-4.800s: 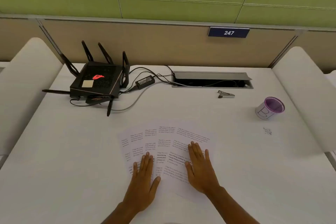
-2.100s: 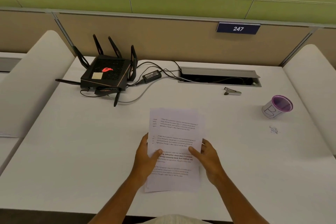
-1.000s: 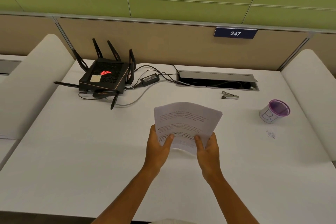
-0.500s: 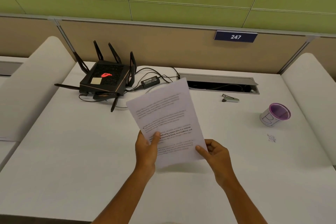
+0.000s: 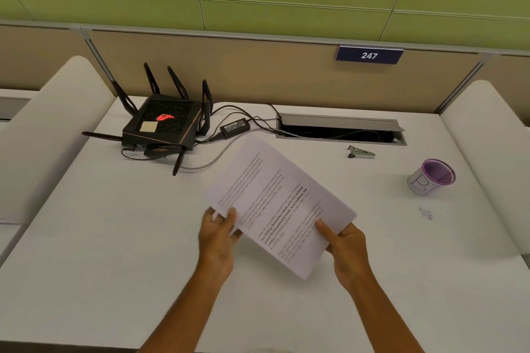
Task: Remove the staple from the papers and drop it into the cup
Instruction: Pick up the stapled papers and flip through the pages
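Observation:
A stack of printed white papers point(image 5: 275, 200) is lifted above the white table point(image 5: 114, 252), turned so its long side runs from upper left to lower right. My left hand point(image 5: 219, 233) grips the stack's left corner. My right hand point(image 5: 345, 243) pinches its lower right edge. No staple shows on the papers from here. A white cup with a purple rim point(image 5: 431, 176) stands at the right of the table, well away from both hands. A small metal staple remover point(image 5: 360, 152) lies at the back, just in front of the cable slot.
A black router with antennas point(image 5: 163, 126) and its power brick and cables point(image 5: 235, 126) occupy the back left. An open cable slot point(image 5: 341, 130) sits at the back centre. Small purple specks point(image 5: 426, 213) lie below the cup. White dividers flank both sides.
The papers were spread flat on the table, then gathered into one stack and lifted. In the last half second the stack has rotated clockwise and my right hand has taken hold of its edge.

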`<state>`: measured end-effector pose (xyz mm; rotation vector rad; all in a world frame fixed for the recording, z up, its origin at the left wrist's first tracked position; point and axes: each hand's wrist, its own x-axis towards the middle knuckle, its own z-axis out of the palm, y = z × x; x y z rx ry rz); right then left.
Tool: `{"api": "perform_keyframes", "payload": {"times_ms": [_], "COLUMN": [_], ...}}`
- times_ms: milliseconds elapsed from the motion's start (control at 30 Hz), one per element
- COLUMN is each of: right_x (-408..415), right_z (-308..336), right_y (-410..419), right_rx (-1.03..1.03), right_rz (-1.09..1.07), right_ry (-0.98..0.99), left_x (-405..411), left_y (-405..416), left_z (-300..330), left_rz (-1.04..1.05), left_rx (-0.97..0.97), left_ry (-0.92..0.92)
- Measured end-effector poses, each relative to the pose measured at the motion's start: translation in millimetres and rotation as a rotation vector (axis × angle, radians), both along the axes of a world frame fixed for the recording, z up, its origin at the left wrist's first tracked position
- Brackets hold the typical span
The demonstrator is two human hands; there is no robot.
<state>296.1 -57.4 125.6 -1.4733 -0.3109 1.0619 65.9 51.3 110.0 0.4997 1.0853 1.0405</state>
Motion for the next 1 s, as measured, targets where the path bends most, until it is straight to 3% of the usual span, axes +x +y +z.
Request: {"api": "perform_keyframes", "payload": {"times_ms": [67, 167, 267, 467, 767, 1000], "right_x": [18, 35, 36, 25, 14, 15], "right_z": [3, 9, 17, 17, -18, -36], "right_y": [-2, -2, 2, 1, 4, 0], "right_rx": [-0.034, -0.053, -0.036, 0.049, -0.081, -0.160], "right_rz": [0.051, 0.112, 0.139, 0.133, 0.003, 0.118], "right_ry": [-0.086, -0.188, -0.274, -0.380, -0.279, -0.298], "left_x": [-24, -44, -37, -21, -8, -12], "left_y": [18, 37, 43, 33, 13, 10], "left_z": [4, 10, 16, 18, -2, -12], "left_rz": [0.004, -0.246, -0.437, -0.363, -0.325, -0.323], "left_rx": [0.005, 0.101, 0.209, 0.348, 0.224, 0.148], "left_ry": [0.097, 0.352, 0.492, 0.444, 0.493, 0.501]}}
